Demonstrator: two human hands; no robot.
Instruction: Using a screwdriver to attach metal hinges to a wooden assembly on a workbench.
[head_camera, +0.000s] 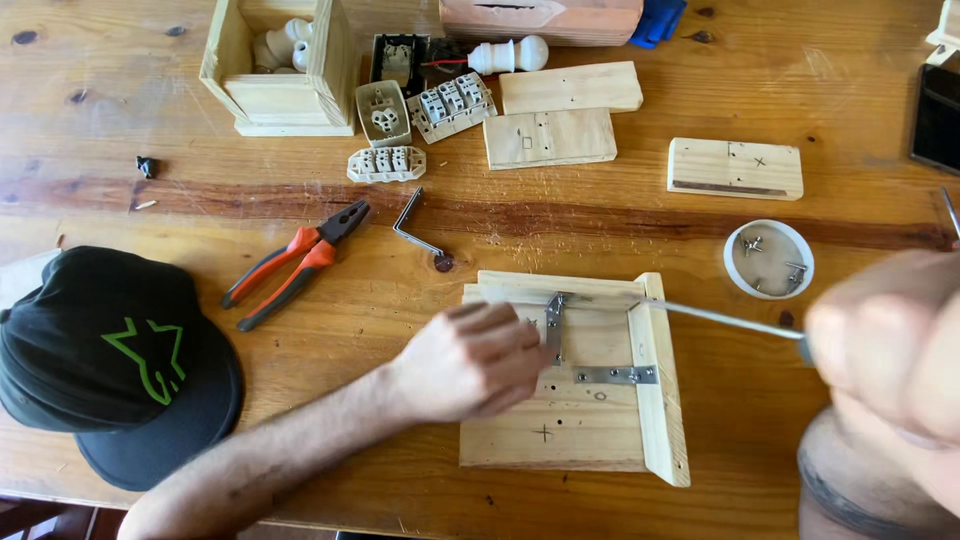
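the right hand (885, 345) is close to the camera and blurred, closed in a fist around the handle of a long thin screwdriver (720, 318) whose shaft runs leftward to a metal bracket (553, 322). the left hand (472, 360) lies with fingers curled, pressing down on a pale wooden assembly (570, 430) and touching that bracket; whether it pinches anything is hidden. a second flat bracket (617, 375) sits just right of the left hand, against an upright wooden strip. left of the left arm, a black cap with a green mark (110, 360) rests on the desk (120, 90). beyond the left hand lie orange-handled pliers (295, 262) and a bent metal rod (412, 225). beyond the right hand is a small white dish of screws (768, 259). farther off are loose wood blocks (550, 137), pale electrical switch parts (450, 103) and an open wooden box (280, 65).
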